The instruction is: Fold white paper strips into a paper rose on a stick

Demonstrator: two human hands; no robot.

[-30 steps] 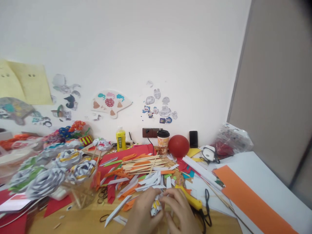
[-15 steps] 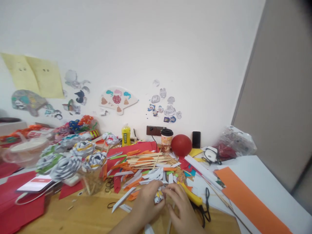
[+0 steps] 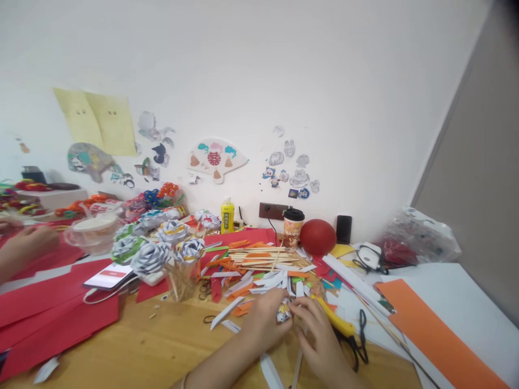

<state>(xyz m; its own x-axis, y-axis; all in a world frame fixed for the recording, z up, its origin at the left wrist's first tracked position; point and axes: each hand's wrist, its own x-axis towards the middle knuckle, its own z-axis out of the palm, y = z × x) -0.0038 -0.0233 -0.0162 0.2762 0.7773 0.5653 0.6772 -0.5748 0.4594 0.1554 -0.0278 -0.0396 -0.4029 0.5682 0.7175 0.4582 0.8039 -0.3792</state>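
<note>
A: Here's the small paper flower [image 3: 283,312], white with yellow, between the two hands above the near part of the table [image 3: 162,351]; which way does it point?

B: Can't tell; fingers cover much of it, and its long axis is hidden; a pale strip [image 3: 297,369] runs toward six o'clock below, though whether it joins the flower, I can't say.

A: Any writing?

B: On the wall at eleven, the fan-shaped board [image 3: 217,159] shows a red 囍; the yellow bottle [image 3: 227,217], also at eleven, wears a green label too small to read; the lidded cup [image 3: 292,229] at twelve has blurred lettering.

A: And the grip?

B: Left hand [image 3: 265,319] is closed on the flower, fingers and thumb curled round it; right hand [image 3: 318,332] is partly open, a fingertip at the flower's three o'clock side, thumb apart!

A: Around them?

B: Wooden sticks [image 3: 259,258] at eleven; red balloon [image 3: 318,236] at one; yellow tool [image 3: 338,321] at three; bigger paper flowers [image 3: 151,257] between nine and ten; another person's hand [image 3: 37,244] farther out that way.
</note>
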